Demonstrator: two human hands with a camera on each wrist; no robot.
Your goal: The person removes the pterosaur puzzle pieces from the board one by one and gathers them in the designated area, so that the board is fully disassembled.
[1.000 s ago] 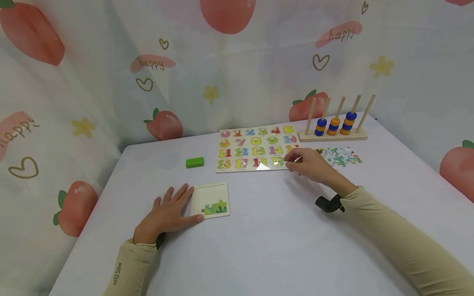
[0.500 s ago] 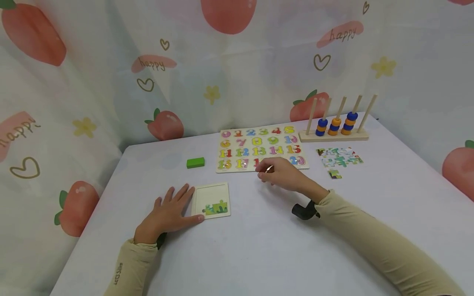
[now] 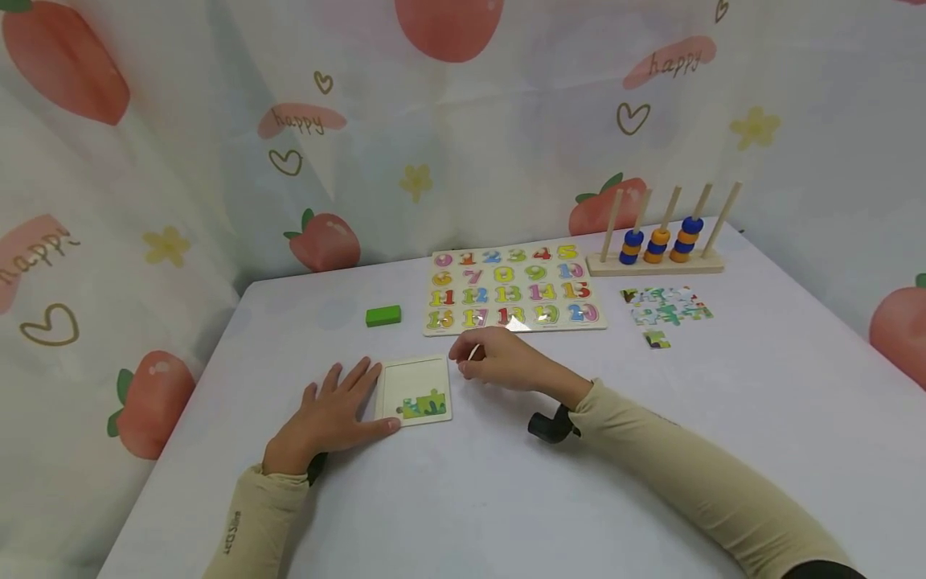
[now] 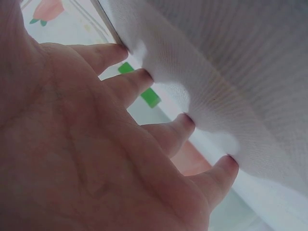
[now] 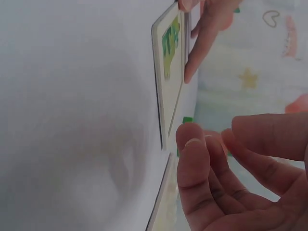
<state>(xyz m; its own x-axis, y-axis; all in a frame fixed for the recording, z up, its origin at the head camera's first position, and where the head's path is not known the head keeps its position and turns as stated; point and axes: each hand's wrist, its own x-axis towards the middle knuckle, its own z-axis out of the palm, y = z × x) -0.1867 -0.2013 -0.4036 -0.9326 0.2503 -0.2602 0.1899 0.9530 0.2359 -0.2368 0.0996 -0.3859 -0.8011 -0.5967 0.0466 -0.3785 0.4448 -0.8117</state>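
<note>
My left hand (image 3: 329, 422) lies spread beside a small square puzzle tray (image 3: 414, 359), with fingertips and thumb touching its left and lower edges. A joined green puzzle section (image 3: 423, 404) fills the tray's lower right. Just right of the tray, my right hand (image 3: 499, 359) hovers above the table with thumb and fingers bent toward each other. In the right wrist view its fingertips (image 5: 193, 156) are near each other, but whether a small piece sits between them is hidden. In the left wrist view the left fingertips (image 4: 180, 122) press against a pale surface.
A number puzzle board (image 3: 506, 273) lies behind the tray, with a green block (image 3: 383, 315) to its left. Loose puzzle pieces (image 3: 669, 307) and a separate piece (image 3: 657, 339) lie at right. A bead rack (image 3: 654, 268) with upright wooden pegs stands at the back right.
My right hand has moved left, from beside the loose puzzle pieces, past the number board's front edge, to the tray's right side. The left hand and tray stay put.
</note>
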